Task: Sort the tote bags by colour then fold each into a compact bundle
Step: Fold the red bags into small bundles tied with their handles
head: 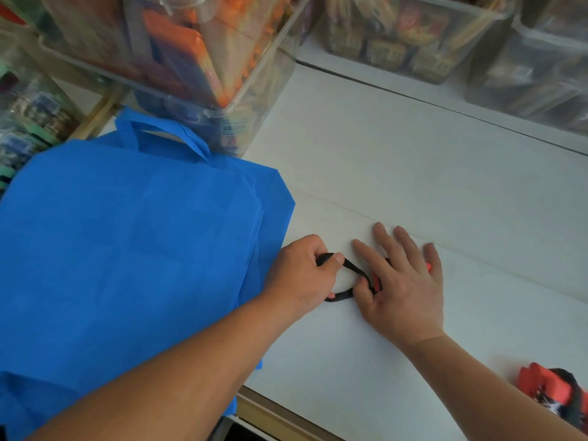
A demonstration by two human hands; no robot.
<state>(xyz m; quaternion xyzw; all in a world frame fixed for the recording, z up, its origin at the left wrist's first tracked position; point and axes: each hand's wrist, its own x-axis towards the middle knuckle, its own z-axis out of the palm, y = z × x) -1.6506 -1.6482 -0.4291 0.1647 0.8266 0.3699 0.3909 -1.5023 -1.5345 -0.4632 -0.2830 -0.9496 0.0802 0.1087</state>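
Head view: at centre, the right hand point(404, 288) lies flat, fingers straight and spread, pinning a folded red bag point(377, 280) to the tabletop point(413, 154). This probably lets the left hand point(305, 272), fingers clamped on its black strap point(353, 267), wrap it. The blue bags point(127, 249) lie stacked at 9 o'clock.

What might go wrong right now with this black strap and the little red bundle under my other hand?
1. The right hand only presses flat on the red bundle. If the left hand pulls the black strap hard, the bundle may slide out or spring open.
2. The left forearm passes over the blue tote bags and might drag that stack askew.
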